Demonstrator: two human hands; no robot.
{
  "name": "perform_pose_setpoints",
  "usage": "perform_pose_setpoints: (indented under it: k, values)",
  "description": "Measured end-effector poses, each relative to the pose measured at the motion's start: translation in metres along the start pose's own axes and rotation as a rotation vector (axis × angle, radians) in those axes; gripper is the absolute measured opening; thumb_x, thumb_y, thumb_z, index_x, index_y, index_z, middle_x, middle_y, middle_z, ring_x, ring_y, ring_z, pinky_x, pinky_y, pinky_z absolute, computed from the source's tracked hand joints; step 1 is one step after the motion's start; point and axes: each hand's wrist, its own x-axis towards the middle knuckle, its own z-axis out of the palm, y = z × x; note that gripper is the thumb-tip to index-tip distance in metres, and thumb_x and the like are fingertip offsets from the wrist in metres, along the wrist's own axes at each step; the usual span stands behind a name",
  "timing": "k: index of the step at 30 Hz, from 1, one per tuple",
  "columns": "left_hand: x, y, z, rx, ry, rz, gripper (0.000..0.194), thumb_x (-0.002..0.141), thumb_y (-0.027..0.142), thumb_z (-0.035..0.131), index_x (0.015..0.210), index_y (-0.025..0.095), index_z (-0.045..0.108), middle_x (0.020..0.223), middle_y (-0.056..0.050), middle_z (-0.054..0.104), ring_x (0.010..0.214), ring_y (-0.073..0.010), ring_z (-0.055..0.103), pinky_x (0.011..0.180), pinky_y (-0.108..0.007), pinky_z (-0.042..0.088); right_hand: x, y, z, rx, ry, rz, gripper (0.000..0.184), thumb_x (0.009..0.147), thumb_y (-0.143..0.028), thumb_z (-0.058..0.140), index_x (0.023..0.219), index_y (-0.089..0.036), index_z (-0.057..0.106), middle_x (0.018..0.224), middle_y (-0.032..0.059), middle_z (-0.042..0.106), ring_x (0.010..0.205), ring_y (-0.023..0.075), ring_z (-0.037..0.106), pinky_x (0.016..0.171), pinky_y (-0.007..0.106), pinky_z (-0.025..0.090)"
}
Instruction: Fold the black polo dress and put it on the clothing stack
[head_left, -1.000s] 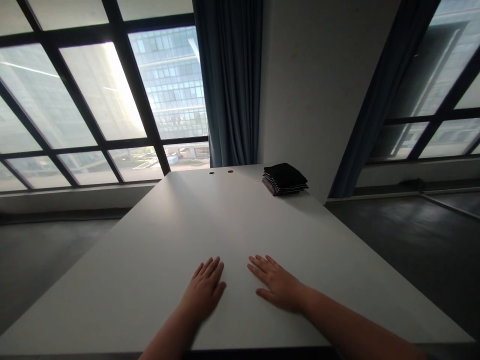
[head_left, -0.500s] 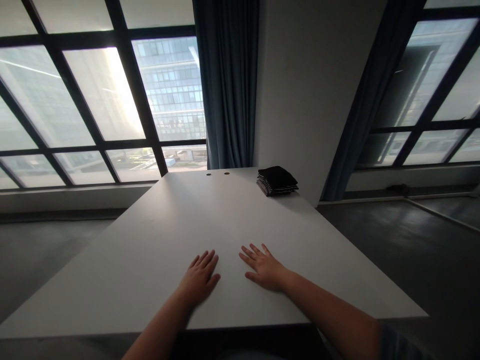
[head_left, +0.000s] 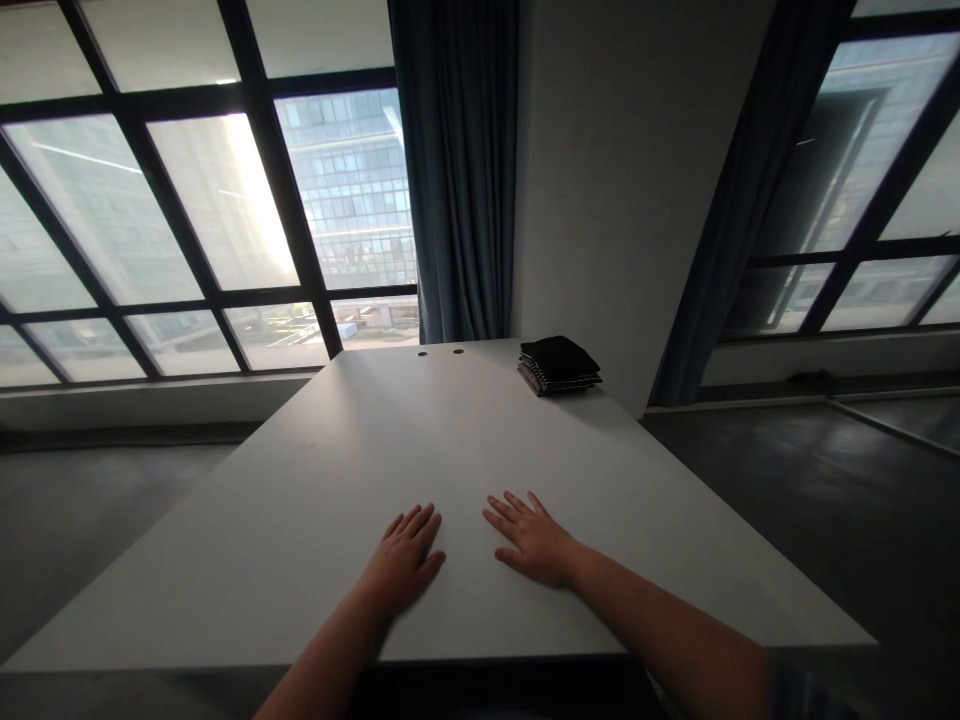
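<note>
My left hand (head_left: 403,559) lies flat, palm down, on the white table (head_left: 315,480), fingers stretched out and holding nothing. My right hand (head_left: 531,539) rests flat beside it, a little to the right, fingers spread, also holding nothing. Both hands sit near the table's front edge. A stack of dark folded cloths (head_left: 559,363) lies at the far right corner of the table, well out of reach of both hands.
Two small round holes (head_left: 440,352) mark the table's far edge. Behind the table stand a white pillar (head_left: 622,180), dark curtains (head_left: 457,170) and large windows (head_left: 187,200). Dark floor (head_left: 825,500) lies on either side.
Both hands stay flat on the table in the same pose. The view has pulled back and shifted slightly, so the table's front edge shows more.
</note>
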Motion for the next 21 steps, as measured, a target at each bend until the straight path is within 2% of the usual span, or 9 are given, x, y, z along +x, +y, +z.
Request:
perform_pose_setpoints:
  k: [21]
  values:
    - [0.0026, 0.0001, 0.0006, 0.049, -0.035, -0.003, 0.066, 0.103, 0.048, 0.045, 0.164, 0.022, 0.039, 0.173, -0.006, 0.028, 0.161, -0.0265, 0.025, 0.133, -0.048, 0.019, 0.0019, -0.0011, 0.0015, -0.031, -0.019, 0.022, 0.078, 0.101, -0.068, 0.035, 0.169, -0.032, 0.021, 0.175, 0.0007, 0.006, 0.166, 0.0313, 0.002, 0.132, 0.063, -0.007]
